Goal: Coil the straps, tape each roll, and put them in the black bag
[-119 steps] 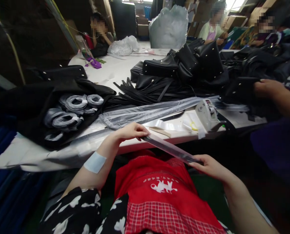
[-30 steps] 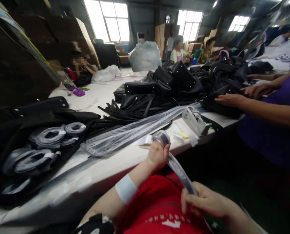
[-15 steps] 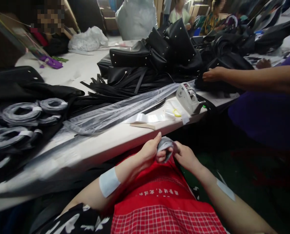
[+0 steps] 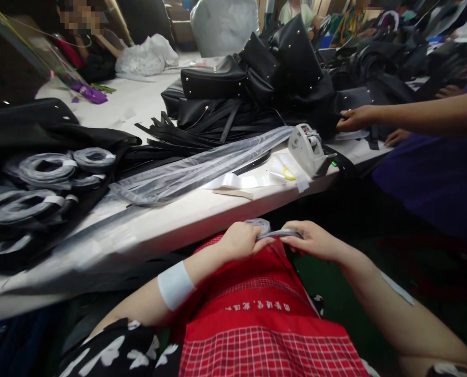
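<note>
1. Hands low over the red apron (image 4: 257,309), just below the table edge (image 4: 202,220).
2. Left hand (image 4: 239,241) curled tight on a coiled grey strip (image 4: 262,226); right hand (image 4: 314,240) pinches its loose tail between thumb and fingers.
3. Judgement: hold the tail taut and flat, stack the turns evenly, match the finished coils (image 4: 45,167) on the table.
4. Tape dispenser (image 4: 308,149) stands near.

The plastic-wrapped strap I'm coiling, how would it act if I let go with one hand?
The strap is probably floppy: it bends into a tight coil at the left hand. It would likely spring loose, since the taped coils on the table needed binding. Its glossy sleeve looks slippery.
</note>
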Tool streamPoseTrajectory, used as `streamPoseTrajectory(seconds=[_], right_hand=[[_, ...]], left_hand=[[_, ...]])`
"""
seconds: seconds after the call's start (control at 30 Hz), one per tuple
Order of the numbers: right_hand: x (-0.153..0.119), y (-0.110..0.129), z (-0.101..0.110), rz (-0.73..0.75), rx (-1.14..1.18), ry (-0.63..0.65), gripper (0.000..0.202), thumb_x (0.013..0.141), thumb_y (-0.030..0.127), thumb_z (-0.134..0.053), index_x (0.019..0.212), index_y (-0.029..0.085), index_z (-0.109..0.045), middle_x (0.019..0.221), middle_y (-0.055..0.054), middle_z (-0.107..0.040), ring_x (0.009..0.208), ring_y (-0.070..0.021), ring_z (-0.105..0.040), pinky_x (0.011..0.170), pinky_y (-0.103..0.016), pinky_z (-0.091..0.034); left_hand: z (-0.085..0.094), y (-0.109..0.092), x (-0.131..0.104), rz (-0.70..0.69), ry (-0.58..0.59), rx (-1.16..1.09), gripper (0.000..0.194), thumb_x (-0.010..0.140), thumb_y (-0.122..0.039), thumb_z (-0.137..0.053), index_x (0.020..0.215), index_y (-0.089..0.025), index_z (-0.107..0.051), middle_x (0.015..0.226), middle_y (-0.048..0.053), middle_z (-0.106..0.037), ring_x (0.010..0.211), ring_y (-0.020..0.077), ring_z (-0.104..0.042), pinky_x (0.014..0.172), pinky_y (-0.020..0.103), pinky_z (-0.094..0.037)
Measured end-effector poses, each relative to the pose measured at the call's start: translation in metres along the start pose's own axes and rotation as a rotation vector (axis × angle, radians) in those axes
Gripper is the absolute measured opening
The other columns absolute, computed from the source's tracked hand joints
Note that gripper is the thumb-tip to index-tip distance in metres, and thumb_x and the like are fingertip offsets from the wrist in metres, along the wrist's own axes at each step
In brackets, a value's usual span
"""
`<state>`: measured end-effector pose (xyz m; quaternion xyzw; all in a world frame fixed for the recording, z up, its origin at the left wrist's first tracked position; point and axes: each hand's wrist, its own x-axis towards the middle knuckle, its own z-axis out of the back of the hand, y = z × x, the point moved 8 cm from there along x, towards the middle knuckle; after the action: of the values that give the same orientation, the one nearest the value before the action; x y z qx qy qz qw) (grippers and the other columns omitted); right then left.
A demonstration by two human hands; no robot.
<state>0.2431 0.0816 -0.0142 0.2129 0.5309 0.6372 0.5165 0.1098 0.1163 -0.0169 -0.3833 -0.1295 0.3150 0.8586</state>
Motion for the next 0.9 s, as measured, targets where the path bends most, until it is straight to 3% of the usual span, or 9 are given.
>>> streamPoseTrajectory(seconds=[0.13, 0.27, 0.37, 0.5, 0.57, 0.63, 0.73, 0.83, 0.9], right_hand=[[0.01, -0.004, 0.02, 0.138, -0.291, -0.115, 0.036, 0.09, 0.047, -0.054, 0.086, 0.017, -0.073, 0.075, -0.003, -0.065, 0.071, -0.0153, -0.059, 0.064, -0.024, -0.045], [0.022, -0.033, 0.001, -0.05, 0.088, 0.07, 0.061, 0.089, 0.066, -0.043, 0.079, 0.012, -0.07, 0.053, -0.001, -0.059, 0.037, -0.0076, -0.044, 0.037, -0.019, -0.03], [0.036, -0.035, -0.03, -0.064, 0.365, 0.112, 0.066, 0.083, 0.074, -0.046, 0.094, 0.011, -0.064, 0.05, 0.0, -0.06, 0.028, -0.007, -0.04, 0.029, -0.017, -0.025], [0.058, -0.021, -0.056, 0.078, 0.507, -0.08, 0.067, 0.078, 0.076, -0.053, 0.107, 0.016, -0.058, 0.066, -0.001, -0.064, 0.033, -0.0089, -0.047, 0.027, -0.018, -0.03], [0.061, -0.016, -0.055, 0.107, 0.452, -0.193, 0.06, 0.085, 0.073, -0.045, 0.101, 0.017, -0.062, 0.079, -0.005, -0.065, 0.038, -0.0092, -0.05, 0.03, -0.02, -0.034], [0.057, -0.011, -0.045, 0.125, 0.256, -0.256, 0.052, 0.091, 0.064, -0.042, 0.101, 0.017, -0.063, 0.09, -0.008, -0.067, 0.055, -0.0145, -0.061, 0.045, -0.024, -0.046], [0.047, -0.009, -0.039, 0.109, -0.128, -0.105, 0.039, 0.092, 0.051, -0.05, 0.107, 0.017, -0.064, 0.097, -0.009, -0.071, 0.086, -0.0239, -0.066, 0.075, -0.032, -0.051], [0.035, -0.021, -0.055, 0.031, -0.328, 0.176, 0.029, 0.09, 0.04, -0.054, 0.098, 0.017, -0.069, 0.093, -0.008, -0.073, 0.081, -0.0233, -0.067, 0.074, -0.031, -0.048], [0.029, -0.031, -0.065, -0.02, -0.329, 0.239, 0.027, 0.089, 0.038, -0.056, 0.091, 0.016, -0.071, 0.089, -0.008, -0.074, 0.077, -0.022, -0.066, 0.071, -0.03, -0.047]], left_hand=[[-0.007, 0.011, -0.009, 0.186, 0.249, -0.496, 0.067, 0.091, -0.069, -0.025, 0.056, -0.017, -0.051, 0.045, -0.001, -0.045, 0.044, 0.0117, -0.044, 0.051, 0.025, -0.035], [-0.011, 0.019, -0.016, 0.377, 0.346, -1.077, 0.073, 0.09, -0.071, -0.026, 0.073, -0.012, -0.064, 0.035, -0.006, -0.033, 0.032, 0.0095, -0.034, 0.04, 0.022, -0.028], [-0.007, 0.015, -0.009, 0.372, 0.286, -1.388, 0.071, 0.092, -0.067, -0.03, 0.075, -0.008, -0.066, 0.034, -0.007, -0.031, 0.031, 0.0082, -0.034, 0.04, 0.02, -0.03], [-0.003, 0.018, 0.004, 0.344, 0.016, -1.649, 0.062, 0.093, -0.062, -0.039, 0.082, -0.008, -0.066, 0.042, -0.004, -0.042, 0.041, 0.0095, -0.045, 0.052, 0.023, -0.045], [-0.006, 0.028, 0.005, 0.363, -0.099, -1.627, 0.059, 0.089, -0.064, -0.045, 0.083, -0.009, -0.066, 0.049, -0.002, -0.049, 0.048, 0.0111, -0.051, 0.057, 0.025, -0.048], [-0.004, 0.043, 0.001, 0.362, -0.197, -1.452, 0.055, 0.086, -0.063, -0.052, 0.084, -0.01, -0.065, 0.057, 0.0, -0.057, 0.056, 0.0128, -0.055, 0.062, 0.026, -0.05], [0.006, 0.058, -0.011, 0.311, -0.309, -0.996, 0.046, 0.087, -0.056, -0.054, 0.095, -0.012, -0.065, 0.077, 0.003, -0.065, 0.07, 0.0148, -0.06, 0.071, 0.027, -0.051], [-0.003, 0.04, -0.017, 0.137, -0.131, -0.599, 0.038, 0.094, -0.045, -0.047, 0.116, -0.017, -0.061, 0.103, 0.007, -0.069, 0.09, 0.0181, -0.063, 0.085, 0.031, -0.05], [-0.019, 0.024, -0.023, 0.013, 0.019, -0.42, 0.034, 0.095, -0.036, -0.046, 0.119, -0.019, -0.062, 0.114, 0.008, -0.068, 0.102, 0.02, -0.062, 0.094, 0.033, -0.046]])
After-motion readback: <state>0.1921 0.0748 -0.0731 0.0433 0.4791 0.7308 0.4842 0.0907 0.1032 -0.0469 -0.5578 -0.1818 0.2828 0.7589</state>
